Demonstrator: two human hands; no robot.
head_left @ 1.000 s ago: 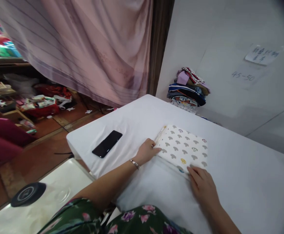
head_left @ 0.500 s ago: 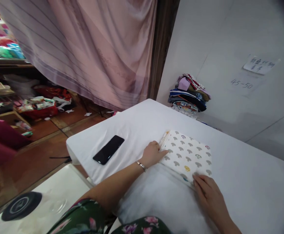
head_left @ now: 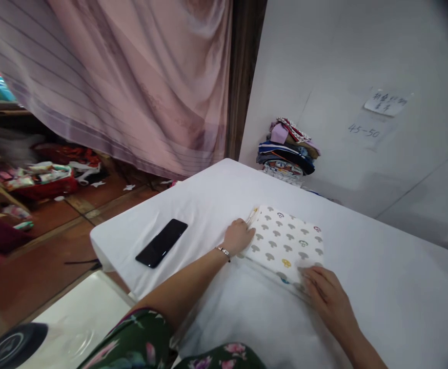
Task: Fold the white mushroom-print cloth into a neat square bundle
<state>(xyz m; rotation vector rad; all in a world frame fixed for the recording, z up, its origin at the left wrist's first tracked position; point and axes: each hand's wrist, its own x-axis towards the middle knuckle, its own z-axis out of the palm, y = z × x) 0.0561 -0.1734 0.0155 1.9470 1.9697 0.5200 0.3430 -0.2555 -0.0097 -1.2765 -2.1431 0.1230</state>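
A folded white cloth point(head_left: 276, 238) printed with grey mushrooms and a few coloured ones lies on the white-covered table point(head_left: 216, 192). My left hand point(head_left: 238, 237) grips its left edge, thumb on top; the other fingertips are partly hidden. At the near right corner, the fingers of my right hand point(head_left: 326, 292) are pressed together on the cloth, slightly blurred. Thin, see-through, plastic-like material point(head_left: 247, 307) spreads from the cloth's near edge toward my lap.
A black phone point(head_left: 162, 243) lies on the table to the left. Folded clothes point(head_left: 287, 154) are stacked by the wall beyond the far edge. At lower left is a white surface point(head_left: 81, 307) bearing a dark round object point(head_left: 14, 346). A pink curtain point(head_left: 150, 87) hangs behind.
The whole view has shifted, so most things sit further left. Both hands stay at the same edges of the cloth, and my left thumb lies closer to its left edge.
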